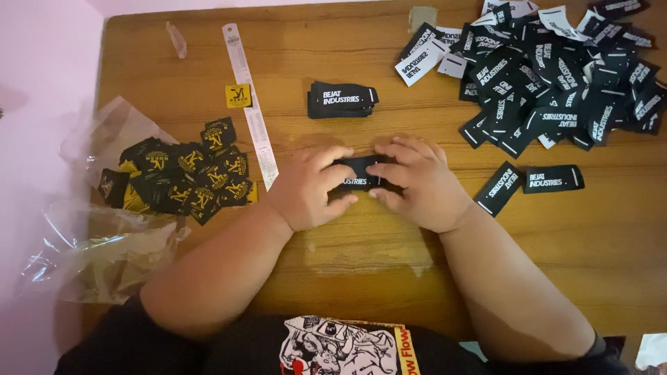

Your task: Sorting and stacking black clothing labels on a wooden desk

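Observation:
Both hands meet at the middle of a wooden table point(389, 264). My left hand point(309, 187) and my right hand point(417, 184) pinch one small black woven label with white lettering point(360, 175) between their fingertips, holding it flat against the tabletop. Just beyond the hands lies a neat stack of the same black labels point(342, 99). Two loose black labels point(535, 182) rest to the right of my right hand.
A big loose heap of black and white labels point(556, 76) fills the far right. On the left, black labels with yellow marks point(184, 177) spill from clear plastic bags point(97, 250). A metal ruler point(251, 104) lies diagonally, beside a yellow square tag point(237, 96).

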